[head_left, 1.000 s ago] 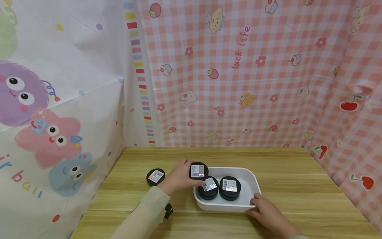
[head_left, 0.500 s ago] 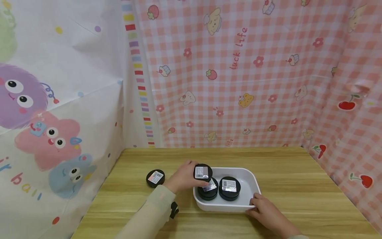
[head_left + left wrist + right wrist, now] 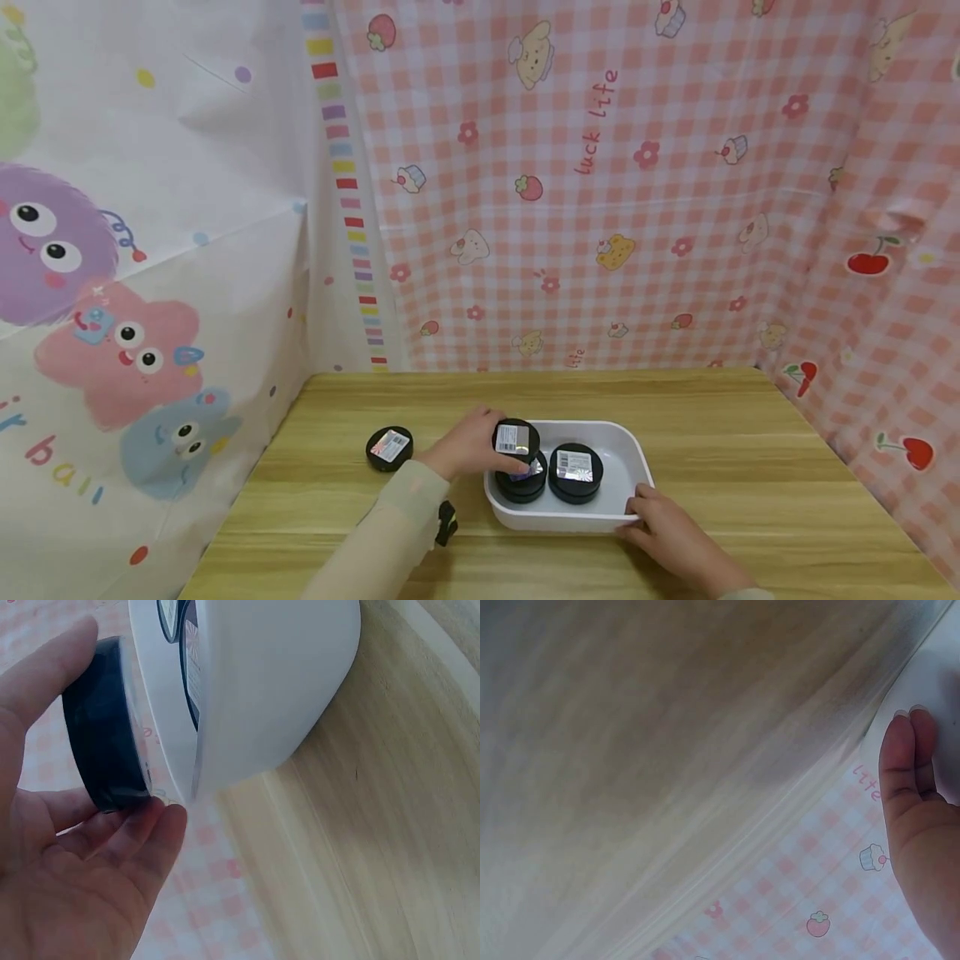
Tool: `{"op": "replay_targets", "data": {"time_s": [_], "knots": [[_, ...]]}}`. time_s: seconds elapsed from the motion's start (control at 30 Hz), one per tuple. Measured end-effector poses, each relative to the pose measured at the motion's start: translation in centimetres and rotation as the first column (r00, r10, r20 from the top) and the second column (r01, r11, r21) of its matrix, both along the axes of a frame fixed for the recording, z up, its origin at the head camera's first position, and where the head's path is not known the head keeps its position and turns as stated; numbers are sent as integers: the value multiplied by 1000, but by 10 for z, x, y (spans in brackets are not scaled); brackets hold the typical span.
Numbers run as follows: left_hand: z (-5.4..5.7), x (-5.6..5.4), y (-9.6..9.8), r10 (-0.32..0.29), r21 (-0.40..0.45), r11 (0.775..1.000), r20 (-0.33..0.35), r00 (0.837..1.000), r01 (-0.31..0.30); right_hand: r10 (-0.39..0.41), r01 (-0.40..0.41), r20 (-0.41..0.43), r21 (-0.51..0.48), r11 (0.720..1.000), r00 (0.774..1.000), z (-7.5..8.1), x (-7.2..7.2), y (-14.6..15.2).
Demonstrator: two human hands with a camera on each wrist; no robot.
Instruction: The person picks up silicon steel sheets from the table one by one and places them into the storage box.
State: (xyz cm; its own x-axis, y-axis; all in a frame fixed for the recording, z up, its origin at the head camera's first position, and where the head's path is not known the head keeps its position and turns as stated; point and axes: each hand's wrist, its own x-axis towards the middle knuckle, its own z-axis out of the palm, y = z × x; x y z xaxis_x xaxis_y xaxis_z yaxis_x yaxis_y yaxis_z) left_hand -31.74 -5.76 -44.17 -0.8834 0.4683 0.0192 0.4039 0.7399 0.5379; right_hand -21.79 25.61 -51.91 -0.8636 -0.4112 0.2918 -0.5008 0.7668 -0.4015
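Observation:
My left hand (image 3: 471, 446) grips a roll of black tape (image 3: 516, 440), a flat shiny disc with a silver barcode label on top. In the left wrist view, thumb and fingers hold this tape roll (image 3: 105, 724) by its edge, beside the tray wall. In the head view it overlaps a stack of like rolls (image 3: 521, 492) in the left of the white tray (image 3: 570, 523). Another stack (image 3: 576, 473) stands next to it. My right hand (image 3: 667, 529) grips the tray's near right corner; in the right wrist view, its fingers (image 3: 900, 754) lie against the white wall.
One more black roll (image 3: 389, 448) lies on the wooden table (image 3: 712, 450) left of the tray. A black and yellow band (image 3: 447, 523) shows at my left wrist. Printed checked cloth (image 3: 660, 275) hangs behind and on the right, a white printed sheet (image 3: 247, 208) on the left.
My left hand has moved right and slightly down with the tape roll, farther over the left stack. My right hand and the tray have stayed in place.

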Motion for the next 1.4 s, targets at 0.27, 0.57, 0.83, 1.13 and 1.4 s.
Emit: {"op": "replay_targets", "data": {"time_s": [0.27,0.57,0.83,1.13,1.4], "knots": [[-5,-1,4,-37,-40,999,-2,999,37,4,-4,-28,1,1000,1000,0,-1,0],[1,3,10,-50,-116,992,1,999,50,-9,9,-16,-12,1000,1000,2,2,0],[-7,-3,11,-52,-168,984,-9,999,50,-5,4,-29,-19,1000,1000,0,0,-2],[-6,0,16,-42,-210,977,24,999,46,-9,8,-13,-28,1000,1000,0,2,-2],[2,2,24,2,-311,950,60,998,17,-12,12,14,-18,1000,1000,1,2,-1]]}}
